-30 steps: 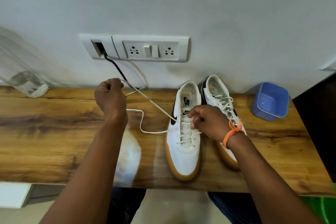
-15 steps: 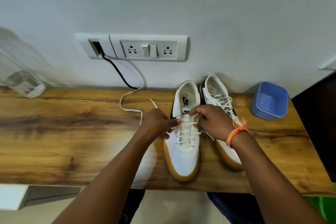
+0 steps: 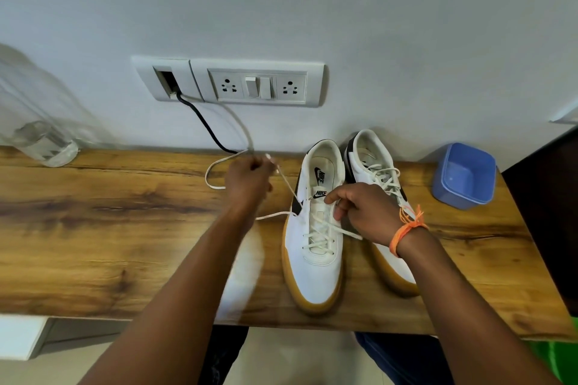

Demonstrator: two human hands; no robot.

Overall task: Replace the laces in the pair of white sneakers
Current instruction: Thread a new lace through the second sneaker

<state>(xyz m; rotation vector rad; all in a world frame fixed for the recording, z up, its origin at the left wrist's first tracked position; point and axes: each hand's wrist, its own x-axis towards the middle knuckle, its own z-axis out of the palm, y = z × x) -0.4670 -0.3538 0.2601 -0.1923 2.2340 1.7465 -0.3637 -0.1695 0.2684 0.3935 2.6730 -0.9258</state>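
Two white sneakers with tan soles stand side by side on the wooden shelf (image 3: 93, 228), toes toward me. The left sneaker (image 3: 314, 259) is laced over its lower eyelets only. My left hand (image 3: 248, 180) grips the white lace (image 3: 289, 186) up and to the left of that shoe, and the lace runs taut from the hand down to a left-side eyelet. A slack loop of lace lies on the wood left of the hand. My right hand (image 3: 362, 211) pinches the shoe's upper right edge beside the tongue. The right sneaker (image 3: 380, 172) is laced and partly hidden behind my right wrist.
A blue plastic tub (image 3: 464, 176) sits at the right end of the shelf. A clear glass bottle (image 3: 37, 134) stands at the far left against the wall. A socket panel (image 3: 256, 84) with a black cable (image 3: 203, 122) hangs above the shelf. A dark cabinet borders the right.
My left hand has moved from the sneaker's left eyelets up and leftward, drawing the lace out taut. My right hand stays at the shoe's upper right side.
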